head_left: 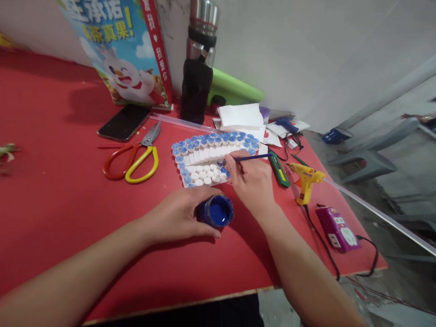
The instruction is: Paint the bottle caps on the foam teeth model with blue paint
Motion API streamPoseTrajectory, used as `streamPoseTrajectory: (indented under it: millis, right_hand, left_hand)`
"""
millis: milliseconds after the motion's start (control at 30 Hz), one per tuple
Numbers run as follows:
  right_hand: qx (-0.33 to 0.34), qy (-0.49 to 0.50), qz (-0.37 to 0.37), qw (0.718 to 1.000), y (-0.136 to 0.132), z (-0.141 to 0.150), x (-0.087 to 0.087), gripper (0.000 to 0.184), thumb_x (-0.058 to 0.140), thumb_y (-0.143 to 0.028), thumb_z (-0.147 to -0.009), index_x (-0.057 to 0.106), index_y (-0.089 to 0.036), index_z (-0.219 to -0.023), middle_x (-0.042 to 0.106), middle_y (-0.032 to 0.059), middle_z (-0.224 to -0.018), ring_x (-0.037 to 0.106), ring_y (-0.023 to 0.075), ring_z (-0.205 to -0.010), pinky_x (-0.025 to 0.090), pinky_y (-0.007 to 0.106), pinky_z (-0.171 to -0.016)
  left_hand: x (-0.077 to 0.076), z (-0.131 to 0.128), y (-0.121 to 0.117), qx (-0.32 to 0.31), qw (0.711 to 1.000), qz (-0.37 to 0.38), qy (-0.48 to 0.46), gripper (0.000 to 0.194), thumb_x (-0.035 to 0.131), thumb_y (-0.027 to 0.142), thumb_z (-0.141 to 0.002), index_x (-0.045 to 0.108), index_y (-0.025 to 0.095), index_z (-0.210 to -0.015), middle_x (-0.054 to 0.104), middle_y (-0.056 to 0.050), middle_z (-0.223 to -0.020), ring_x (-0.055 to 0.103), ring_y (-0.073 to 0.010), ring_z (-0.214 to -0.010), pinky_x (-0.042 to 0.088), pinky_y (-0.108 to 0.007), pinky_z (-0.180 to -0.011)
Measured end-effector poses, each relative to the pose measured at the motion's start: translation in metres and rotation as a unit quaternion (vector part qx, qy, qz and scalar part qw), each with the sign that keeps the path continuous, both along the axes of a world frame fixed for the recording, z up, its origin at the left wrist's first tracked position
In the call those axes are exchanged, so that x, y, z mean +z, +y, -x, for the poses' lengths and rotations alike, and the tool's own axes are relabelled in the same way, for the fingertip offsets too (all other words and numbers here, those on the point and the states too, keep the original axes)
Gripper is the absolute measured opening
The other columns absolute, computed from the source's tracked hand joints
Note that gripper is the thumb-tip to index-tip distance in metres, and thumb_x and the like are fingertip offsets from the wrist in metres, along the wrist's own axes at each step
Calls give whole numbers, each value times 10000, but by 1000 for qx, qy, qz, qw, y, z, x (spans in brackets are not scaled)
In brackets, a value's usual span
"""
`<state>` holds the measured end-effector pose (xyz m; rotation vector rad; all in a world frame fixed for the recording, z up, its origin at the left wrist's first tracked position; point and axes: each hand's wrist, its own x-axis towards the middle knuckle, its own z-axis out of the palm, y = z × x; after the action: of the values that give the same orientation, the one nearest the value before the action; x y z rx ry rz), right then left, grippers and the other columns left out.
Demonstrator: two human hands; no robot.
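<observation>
Paint is showing deep blue in the small open round paint pot (pixel 217 211) that your left hand (pixel 180 215) is wrapping, fingers curled around its side, the pot standing on the red tabletop (pixel 51 190) close to your body. Your right hand (pixel 254 181) is pinching a thin blue-handled paintbrush (pixel 254 157) between thumb and fingertips, the handle pointing off to the right and the tip resting at the right side of the white craft panel covered in round caps (pixel 211 156). You are working just beyond the pot, where that panel is lying flat; its caps along the top and left border are showing blue, while the ones in the middle are showing white.

Left of the panel, red-and-yellow-handled scissors (pixel 134 159) are lying beside a black smartphone (pixel 124 121). Behind them a colourful cartoon-printed carton (pixel 126 54) and a steel bottle in a black sleeve (pixel 199 68) are standing against the wall, with a green roll (pixel 235 86) and folded white paper (pixel 240 116) nearby. To your right, a green utility knife (pixel 279 170), a yellow glue gun (pixel 304 179) and a purple power strip (pixel 337 227) are sitting near the table's edge.
</observation>
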<state>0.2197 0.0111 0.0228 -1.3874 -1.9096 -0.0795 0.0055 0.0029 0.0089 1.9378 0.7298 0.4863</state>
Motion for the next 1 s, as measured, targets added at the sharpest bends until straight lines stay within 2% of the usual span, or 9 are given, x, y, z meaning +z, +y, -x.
streamPoseTrajectory:
  millis: [300,467,667,867,1000]
  right_hand:
    - [2,13,-15,1000,-1,-2,0,350,505,-391,-1122,702,-196,-909,774,40,-732,688,155,-591,490,304,-642]
    - [-6,22,-12,1000,-1,-3,0,335,526,-392,-1107,700,-202,-893,753,28,-692,690,160,-590,492,300,-622]
    - [4,19,-8,1000,-2,-3,1,344,515,-376,-1112,709,-199,-890,788,43,-758,695,155,-599,493,307,-632]
    - [-19,33,-6,999,-3,-5,1,322,549,-397,-1096,712,-199,-902,760,30,-684,707,172,-594,493,303,-609]
    - [2,47,11,999,-4,-5,2,329,543,-379,-1103,700,-197,-878,771,40,-724,700,162,-584,497,298,-606]
  left_hand:
    - [0,0,2,-1,1000,-2,4,595,986,426,-736,725,234,-1235,799,-31,-1174,744,-245,-1028,543,-328,-859]
    - [0,0,1,4,1000,2,1,607,989,437,-730,719,239,-1237,799,-48,-1203,745,-269,-1065,547,-349,-890]
    - [0,0,1,1,1000,4,-4,559,985,409,-740,731,240,-1209,799,-42,-1206,746,-262,-1072,543,-345,-887]
    - [-1,-1,1,2,1000,6,-15,571,994,406,-727,731,244,-1208,799,-35,-1198,744,-253,-1050,541,-340,-871]
    - [-1,-1,1,6,1000,7,-7,585,990,399,-730,727,245,-1229,799,-45,-1222,746,-270,-1089,549,-355,-903]
